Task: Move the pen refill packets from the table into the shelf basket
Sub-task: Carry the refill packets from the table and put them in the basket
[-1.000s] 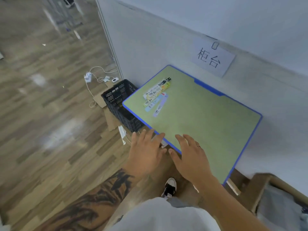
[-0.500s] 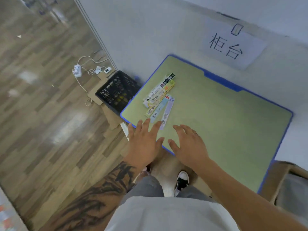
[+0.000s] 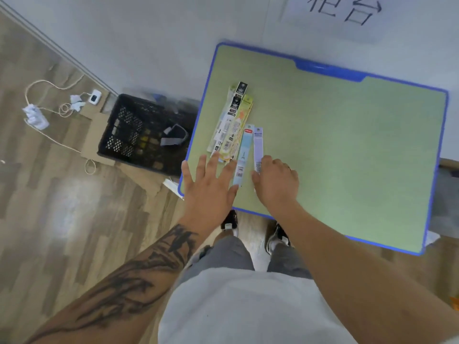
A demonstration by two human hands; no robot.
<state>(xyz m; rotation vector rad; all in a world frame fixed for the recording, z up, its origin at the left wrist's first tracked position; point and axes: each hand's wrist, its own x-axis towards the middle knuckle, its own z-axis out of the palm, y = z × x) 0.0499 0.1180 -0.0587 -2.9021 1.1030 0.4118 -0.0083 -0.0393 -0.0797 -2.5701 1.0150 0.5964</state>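
Two hands are low over the near left corner of the green tabletop (image 3: pixel 347 150), right by the pen refill packets (image 3: pixel 233 127). The packets lie in a loose bunch, long and thin, pointing from near to far. Most are stacked a bit on top of each other. A pale blue packet (image 3: pixel 243 152) and a light purple packet (image 3: pixel 258 147) lie just to the right of the stack.

The left hand (image 3: pixel 211 187) is flat with its fingers spread wide. The fingertips reach the near ends of the stacked packets. It holds nothing. The right hand (image 3: pixel 275 180) has its fingers bent down onto the near end of the purple packet. I cannot tell if it has pinched the packet yet or is only pressing on it.

No shelf basket shows here. A black crate (image 3: pixel 129 130) sits on the floor just left of the tabletop.

I think the step now is to gather the packets. To do it well, slide the loose ones up against the stack, so they make one neat bundle. Then pinch the bundle from both sides near the middle. The packets look thin and slippery, so a loose hold could let some slide out.
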